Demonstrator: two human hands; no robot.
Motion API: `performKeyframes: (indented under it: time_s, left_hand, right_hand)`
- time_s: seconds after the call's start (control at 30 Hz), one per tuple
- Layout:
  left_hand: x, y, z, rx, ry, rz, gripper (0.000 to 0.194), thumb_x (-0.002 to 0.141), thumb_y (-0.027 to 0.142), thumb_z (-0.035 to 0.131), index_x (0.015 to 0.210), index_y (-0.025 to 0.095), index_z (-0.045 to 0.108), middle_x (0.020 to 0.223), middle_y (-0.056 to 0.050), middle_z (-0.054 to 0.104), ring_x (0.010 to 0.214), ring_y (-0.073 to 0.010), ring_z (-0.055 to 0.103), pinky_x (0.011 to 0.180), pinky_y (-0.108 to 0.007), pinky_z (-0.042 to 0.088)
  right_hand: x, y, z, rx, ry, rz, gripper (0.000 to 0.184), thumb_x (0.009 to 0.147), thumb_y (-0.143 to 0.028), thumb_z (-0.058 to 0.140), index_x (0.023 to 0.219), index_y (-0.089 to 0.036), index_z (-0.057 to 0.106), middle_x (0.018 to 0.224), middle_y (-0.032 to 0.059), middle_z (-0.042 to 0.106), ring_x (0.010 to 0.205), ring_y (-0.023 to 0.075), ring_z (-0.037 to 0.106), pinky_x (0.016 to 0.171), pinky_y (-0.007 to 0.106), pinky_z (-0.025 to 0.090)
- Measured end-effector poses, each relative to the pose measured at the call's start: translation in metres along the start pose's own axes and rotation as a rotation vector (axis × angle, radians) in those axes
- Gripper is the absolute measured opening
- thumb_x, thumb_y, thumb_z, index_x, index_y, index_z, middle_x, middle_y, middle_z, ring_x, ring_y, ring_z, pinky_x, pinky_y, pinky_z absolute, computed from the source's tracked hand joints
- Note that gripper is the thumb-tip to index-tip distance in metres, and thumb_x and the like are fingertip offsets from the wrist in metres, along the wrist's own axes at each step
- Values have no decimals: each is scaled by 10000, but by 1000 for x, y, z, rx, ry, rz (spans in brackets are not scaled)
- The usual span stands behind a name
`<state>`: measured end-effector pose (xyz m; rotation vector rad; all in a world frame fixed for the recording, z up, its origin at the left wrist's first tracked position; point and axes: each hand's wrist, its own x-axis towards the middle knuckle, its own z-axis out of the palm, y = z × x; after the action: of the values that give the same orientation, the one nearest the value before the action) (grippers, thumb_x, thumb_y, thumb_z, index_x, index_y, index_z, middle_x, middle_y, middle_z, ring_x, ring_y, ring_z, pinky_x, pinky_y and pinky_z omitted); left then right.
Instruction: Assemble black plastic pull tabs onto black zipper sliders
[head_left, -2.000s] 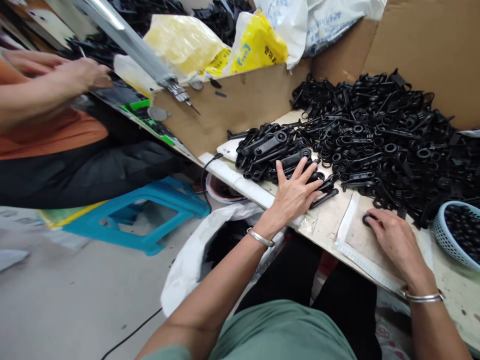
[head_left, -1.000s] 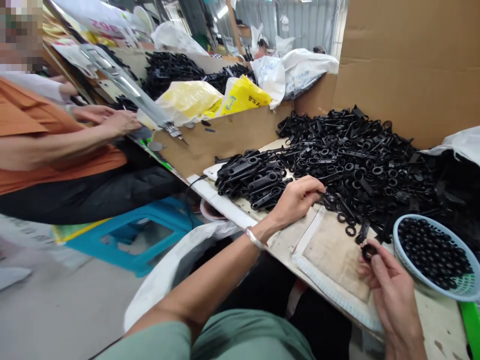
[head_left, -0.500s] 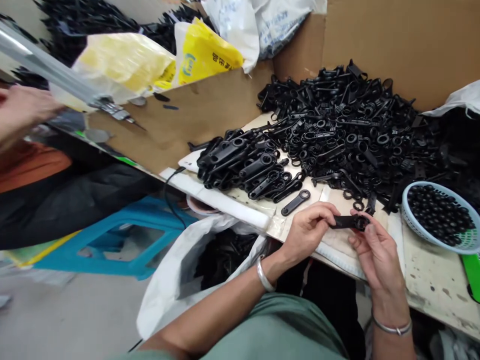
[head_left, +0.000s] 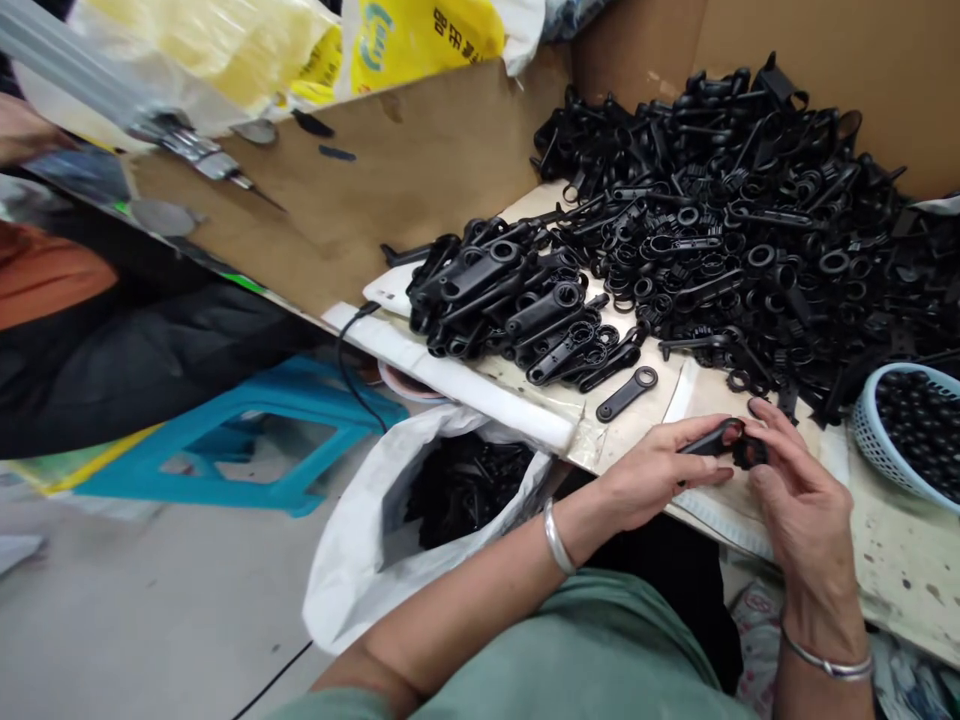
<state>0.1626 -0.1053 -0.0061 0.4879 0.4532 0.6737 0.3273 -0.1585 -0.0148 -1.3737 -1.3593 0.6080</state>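
My left hand (head_left: pixel 660 470) is closed around a black plastic lever (head_left: pixel 709 440) with a ring at one end, held tilted over the table's front edge. In the fingers of my right hand (head_left: pixel 806 490) is a small black ring piece (head_left: pixel 750 453), right beside the lever's ring end; whether the two touch I cannot tell. A single black lever (head_left: pixel 627 394) lies on the table left of my hands. Beyond it is a stack of similar levers (head_left: pixel 502 300). A large heap of loose black rings and levers (head_left: pixel 720 230) spreads behind my hands.
At the right stands a light blue basket (head_left: pixel 892 455) of black balls. A white sack (head_left: pixel 352 545) holding black parts is below the table edge, near a blue stool (head_left: pixel 285 400). A metal tool with a thin tip (head_left: pixel 202 155) juts in from the left, near another person's hand (head_left: pixel 26 132).
The lever has tilted, its ring end now up, and the ring piece shows apart from that end in my right fingers. The view has shifted, so the table appears farther right.
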Motion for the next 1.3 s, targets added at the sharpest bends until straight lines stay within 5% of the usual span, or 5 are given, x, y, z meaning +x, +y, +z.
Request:
performKeyframes:
  time_s: [0.17,0.43,0.7,1.03,1.3]
  left_hand:
    - [2,-3,3,101,-5,81,420,739,147,748,1156,162,704,1284,-93,662,1271,-270,543,1126,-414,357]
    - [-1,-6,3,548,-13,282,469,883,145,552,1350,174,583,1307,-70,658,1278,-245,551,1108,-384,423]
    - [-7,-5,-4,980,-23,456,508,938,188,487,1440,114,472,1365,-156,614,1242,-252,602,1065,-352,465]
    - [-28,4,-12,1206,-18,375,466,950,352,561,1388,194,552,701,-16,702,588,-148,632,629,-238,496]
    - [-32,7,-8,1493,23,551,401,995,288,436,1347,153,575,732,-53,710,589,-152,625,583,-246,468]
  right_hand:
    - [-1,-4,9,-437,212,-212,277,855,-273,723,1131,-249,722,1094,52,722,921,183,699,868,351,592]
    - [2,-4,21,-574,257,-325,223,870,-273,708,1080,-201,728,1007,74,707,907,202,700,818,357,609]
    - [0,-22,23,-463,213,-145,215,861,-338,715,1036,-218,750,1003,67,716,896,192,692,788,334,613]
    - [-28,-14,7,3,-87,292,359,893,-436,651,1193,-249,717,1102,76,746,942,219,714,812,353,612]
    - [-16,-22,21,-154,-173,203,366,966,-463,509,965,-223,785,774,19,753,706,182,698,657,290,581]
